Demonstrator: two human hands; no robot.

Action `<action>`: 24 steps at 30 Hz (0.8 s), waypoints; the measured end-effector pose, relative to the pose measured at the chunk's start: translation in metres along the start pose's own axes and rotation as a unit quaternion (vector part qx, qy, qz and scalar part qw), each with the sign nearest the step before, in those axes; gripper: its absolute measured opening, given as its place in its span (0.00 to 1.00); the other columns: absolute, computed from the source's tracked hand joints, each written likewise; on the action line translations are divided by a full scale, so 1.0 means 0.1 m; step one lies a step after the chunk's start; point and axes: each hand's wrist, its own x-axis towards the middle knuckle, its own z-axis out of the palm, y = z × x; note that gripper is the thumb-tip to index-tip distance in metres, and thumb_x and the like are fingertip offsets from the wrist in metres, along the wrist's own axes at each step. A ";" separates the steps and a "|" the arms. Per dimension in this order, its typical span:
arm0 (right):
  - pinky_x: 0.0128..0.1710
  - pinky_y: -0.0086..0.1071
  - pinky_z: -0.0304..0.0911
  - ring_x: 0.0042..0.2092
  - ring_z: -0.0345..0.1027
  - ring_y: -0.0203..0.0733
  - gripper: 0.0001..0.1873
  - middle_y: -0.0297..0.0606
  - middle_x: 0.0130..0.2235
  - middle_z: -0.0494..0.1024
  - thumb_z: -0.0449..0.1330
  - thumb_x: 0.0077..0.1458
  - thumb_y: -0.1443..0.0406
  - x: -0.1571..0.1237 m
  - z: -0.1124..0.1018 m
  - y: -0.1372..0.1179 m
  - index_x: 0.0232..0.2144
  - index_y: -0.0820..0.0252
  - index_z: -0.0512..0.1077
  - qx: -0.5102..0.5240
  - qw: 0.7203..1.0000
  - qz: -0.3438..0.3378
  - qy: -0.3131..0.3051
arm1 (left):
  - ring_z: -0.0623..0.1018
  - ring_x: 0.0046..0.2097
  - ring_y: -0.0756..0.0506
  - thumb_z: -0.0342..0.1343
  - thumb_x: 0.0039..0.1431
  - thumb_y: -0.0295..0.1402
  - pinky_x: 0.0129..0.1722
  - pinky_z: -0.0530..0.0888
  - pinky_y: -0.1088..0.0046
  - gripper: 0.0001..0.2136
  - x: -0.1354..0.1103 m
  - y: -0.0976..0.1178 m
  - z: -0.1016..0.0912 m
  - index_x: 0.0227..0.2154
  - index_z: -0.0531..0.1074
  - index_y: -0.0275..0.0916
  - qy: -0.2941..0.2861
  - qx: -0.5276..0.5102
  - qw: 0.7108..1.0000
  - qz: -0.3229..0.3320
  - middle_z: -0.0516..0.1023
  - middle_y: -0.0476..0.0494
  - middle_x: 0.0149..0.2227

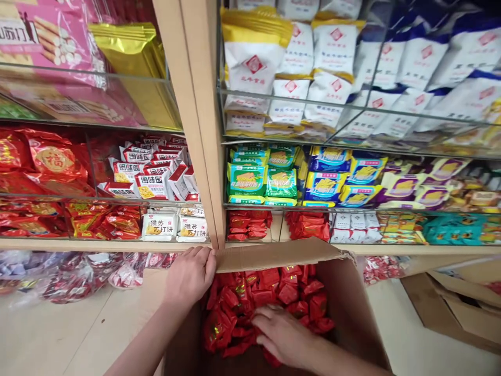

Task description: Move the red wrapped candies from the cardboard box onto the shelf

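Right hand: inside the cardboard box, fingers bent and fairly close together on the red packets; whether they pinch one I cannot tell, as the tips sink among the wrappers.
Left hand: fingers together, hooked over the far left corner of the box beside its raised flap, apparently clamped on the cardboard.
Reaching in: best done, I judge, by scooping beneath several packets rather than pressing from above, since crushing looks a risk; the left hand would do well to brace the box.
Red packets: loose in the box, heaped toward its far side, bare cardboard showing at its near right.
Low bins beyond the box: shelved red packets behind the flap, another red stack left of those, white packets to the right.
Higher row beyond the box: green packets, with blue packets alongside.
Left of the box: clear bags of wrapped goods on the floor.
Right of the box: a second carton, flaps partly folded over, contents hidden.
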 end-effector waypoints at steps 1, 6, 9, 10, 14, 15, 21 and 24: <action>0.46 0.36 0.57 0.48 0.59 0.46 0.18 0.44 0.48 0.66 0.52 0.50 0.67 0.04 0.20 0.08 0.46 0.61 0.63 -0.016 0.998 0.053 0.006 | 0.71 0.30 0.46 0.38 0.57 0.36 0.30 0.62 0.71 0.14 0.00 0.01 -0.01 0.22 0.65 0.39 -0.004 0.004 1.000 0.000 0.72 0.47 0.25; 0.44 0.41 0.58 0.48 0.60 0.48 0.25 0.49 0.52 0.62 0.45 0.49 0.76 0.27 0.68 0.28 0.51 0.61 0.58 -0.081 0.981 0.178 0.002 | 0.72 0.31 0.46 0.37 0.58 0.37 0.30 0.62 0.71 0.15 0.00 0.05 -0.04 0.22 0.65 0.40 -0.010 0.010 1.000 -0.001 0.73 0.47 0.26; 0.40 0.42 0.60 0.41 0.66 0.47 0.21 0.51 0.46 0.67 0.47 0.47 0.76 0.28 0.69 0.23 0.44 0.61 0.66 -0.089 0.972 0.216 -0.037 | 0.72 0.32 0.46 0.36 0.58 0.37 0.30 0.62 0.71 0.15 0.00 0.07 -0.06 0.22 0.65 0.40 -0.006 0.007 1.000 -0.007 0.73 0.47 0.26; 0.39 0.43 0.60 0.40 0.67 0.48 0.18 0.51 0.43 0.69 0.48 0.46 0.75 0.27 0.68 0.21 0.41 0.63 0.68 -0.088 0.970 0.220 -0.051 | 0.72 0.32 0.46 0.36 0.57 0.37 0.30 0.62 0.71 0.16 0.00 0.07 -0.07 0.22 0.65 0.40 -0.005 0.007 1.000 -0.008 0.73 0.47 0.26; 0.39 0.41 0.60 0.38 0.68 0.50 0.16 0.51 0.36 0.74 0.50 0.45 0.75 0.17 0.63 0.22 0.38 0.66 0.69 -0.074 0.976 0.190 -0.080 | 0.72 0.33 0.46 0.36 0.57 0.37 0.31 0.62 0.72 0.16 0.00 0.08 -0.09 0.23 0.66 0.40 -0.008 0.009 1.000 -0.007 0.74 0.46 0.27; 0.40 0.41 0.60 0.38 0.69 0.49 0.17 0.50 0.35 0.75 0.50 0.44 0.75 0.13 0.61 0.23 0.38 0.66 0.69 -0.070 0.977 0.180 -0.086 | 0.72 0.33 0.46 0.36 0.58 0.37 0.31 0.63 0.72 0.16 -0.01 0.09 -0.09 0.23 0.66 0.40 -0.010 0.011 1.000 -0.008 0.74 0.46 0.27; 0.35 0.35 0.61 0.36 0.70 0.51 0.18 0.47 0.32 0.77 0.55 0.35 0.79 -0.05 0.45 0.31 0.33 0.65 0.72 -0.033 0.982 0.143 -0.118 | 0.72 0.32 0.45 0.36 0.58 0.38 0.31 0.64 0.71 0.16 0.02 0.08 -0.11 0.22 0.65 0.40 -0.013 0.014 1.000 -0.007 0.73 0.46 0.25; 0.33 0.33 0.60 0.36 0.69 0.48 0.17 0.46 0.33 0.76 0.50 0.40 0.79 -0.12 0.33 0.35 0.32 0.65 0.72 -0.020 0.984 0.146 -0.097 | 0.72 0.32 0.45 0.38 0.57 0.37 0.32 0.65 0.70 0.14 0.02 0.05 -0.12 0.25 0.66 0.40 0.014 -0.024 1.000 -0.005 0.73 0.46 0.26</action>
